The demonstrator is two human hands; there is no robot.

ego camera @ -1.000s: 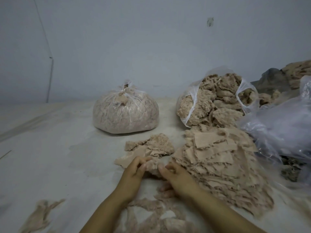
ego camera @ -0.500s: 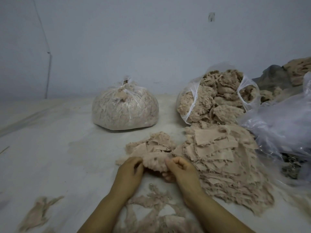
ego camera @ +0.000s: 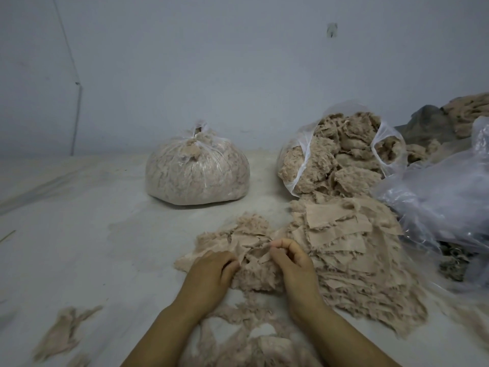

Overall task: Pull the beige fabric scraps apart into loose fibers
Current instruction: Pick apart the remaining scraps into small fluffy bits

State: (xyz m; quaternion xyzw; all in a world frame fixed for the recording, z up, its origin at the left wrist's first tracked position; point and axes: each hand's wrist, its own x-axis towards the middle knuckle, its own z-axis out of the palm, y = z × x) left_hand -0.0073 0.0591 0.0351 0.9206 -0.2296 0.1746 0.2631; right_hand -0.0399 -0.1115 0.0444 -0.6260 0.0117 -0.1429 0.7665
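**Gripping one beige clump with both hands**

Left hand (ego camera: 209, 276) and right hand (ego camera: 293, 263) each have fingers curled into the same fabric clump (ego camera: 254, 274), low on the floor (ego camera: 79, 247), between the wrists. Scrap pile (ego camera: 344, 250) touches it on the right. Loose fibers (ego camera: 246, 340) lie nearer the body. Tied bag (ego camera: 197, 173) and open bag (ego camera: 341, 160) sit by the wall (ego camera: 211, 62).

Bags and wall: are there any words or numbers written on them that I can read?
None: no readable text.
Tied bag: plain clear plastic.
Open bag: plain too.
Wall: one small mark, too blurred to tell whether it is writing.
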